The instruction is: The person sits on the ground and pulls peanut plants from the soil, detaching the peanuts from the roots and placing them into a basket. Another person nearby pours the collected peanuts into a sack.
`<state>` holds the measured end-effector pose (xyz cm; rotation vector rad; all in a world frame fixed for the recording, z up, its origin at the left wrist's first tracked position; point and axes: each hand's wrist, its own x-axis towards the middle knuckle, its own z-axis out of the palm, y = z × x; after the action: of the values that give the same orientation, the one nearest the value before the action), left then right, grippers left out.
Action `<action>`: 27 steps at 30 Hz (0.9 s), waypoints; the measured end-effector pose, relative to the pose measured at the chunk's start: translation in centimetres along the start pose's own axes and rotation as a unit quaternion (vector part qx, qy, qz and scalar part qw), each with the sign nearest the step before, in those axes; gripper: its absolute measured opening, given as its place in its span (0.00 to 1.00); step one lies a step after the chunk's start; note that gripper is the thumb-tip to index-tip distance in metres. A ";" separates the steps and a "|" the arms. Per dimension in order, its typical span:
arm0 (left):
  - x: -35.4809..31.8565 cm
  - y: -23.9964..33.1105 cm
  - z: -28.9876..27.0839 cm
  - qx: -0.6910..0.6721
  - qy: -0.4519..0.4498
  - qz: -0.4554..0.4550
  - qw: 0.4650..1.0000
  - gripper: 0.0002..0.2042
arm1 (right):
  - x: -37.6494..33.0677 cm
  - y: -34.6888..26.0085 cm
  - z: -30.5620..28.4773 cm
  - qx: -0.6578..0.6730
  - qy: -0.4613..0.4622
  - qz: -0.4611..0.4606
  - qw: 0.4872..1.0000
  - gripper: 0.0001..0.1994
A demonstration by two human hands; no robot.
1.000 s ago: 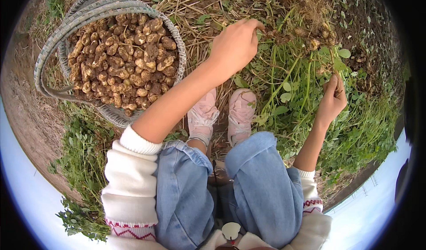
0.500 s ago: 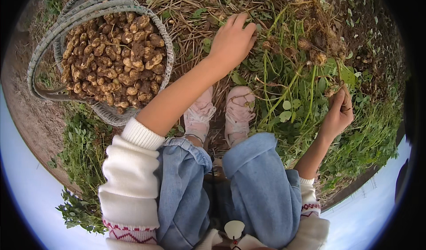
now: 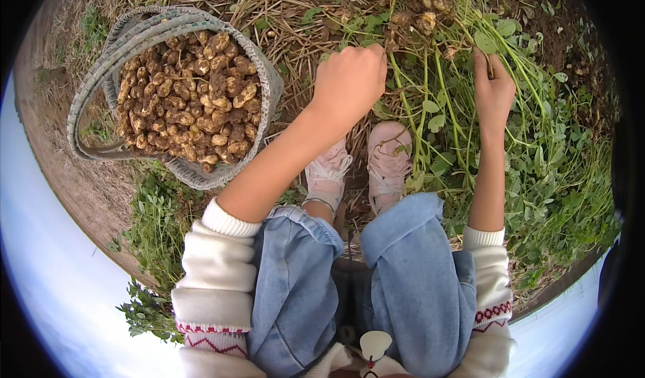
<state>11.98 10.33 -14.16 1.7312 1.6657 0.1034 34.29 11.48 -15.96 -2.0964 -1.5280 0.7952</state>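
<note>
The right hand (image 3: 494,89) pinches a plant (image 3: 485,41). The left hand (image 3: 351,79) is curled, any hold unclear. A basket (image 3: 267,82) of peanuts (image 3: 195,99) stands to its left.

The left grip (image 3: 351,81) hides its fingertips and anything within it.

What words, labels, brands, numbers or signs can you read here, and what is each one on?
None: I can find no readable text or signs in this view.
The woven basket, the peanuts in it and the leafy plants show no lettering I can make out.
The white sleeves carry red zigzag bands, which are pattern, not writing.
Any small mark on the pink shoes would be too blurred to read.
</note>
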 end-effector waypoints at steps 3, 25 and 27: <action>0.1 -0.5 -0.5 0.030 0.003 0.003 1.000 0.09 | 0.7 0.9 2.0 -0.037 -0.004 -0.021 0.999 0.12; -5.0 2.0 -7.2 -0.158 0.001 -0.086 0.984 0.11 | 3.1 4.7 6.8 -0.034 -0.067 -0.045 0.996 0.19; -6.3 2.6 -8.2 -0.171 0.015 -0.077 0.982 0.11 | 3.1 4.8 7.4 -0.063 -0.080 -0.022 0.995 0.20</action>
<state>8.85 8.47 -4.11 1.3480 1.6847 0.3253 33.51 12.97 -25.14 -2.1221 -1.7444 0.8910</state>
